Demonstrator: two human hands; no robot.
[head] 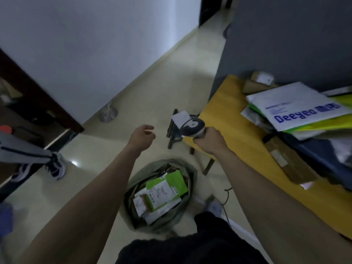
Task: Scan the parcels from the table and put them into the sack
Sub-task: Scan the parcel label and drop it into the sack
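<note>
A grey-green sack stands open on the floor between my arms, holding several parcels, with a green and white one on top. My left hand hangs above and beyond the sack, fingers loosely curled, holding nothing. My right hand grips the handle of a dark blue and white barcode scanner at the near-left corner of the yellow table. On the table lie a white "Deeyeo" mailer atop a stack of flat parcels, a long brown parcel and small brown boxes.
A small dark stool with a white paper on it stands left of the table. A person's legs and shoes are at the left, by a dark door frame. A cable trails on the floor under the table edge.
</note>
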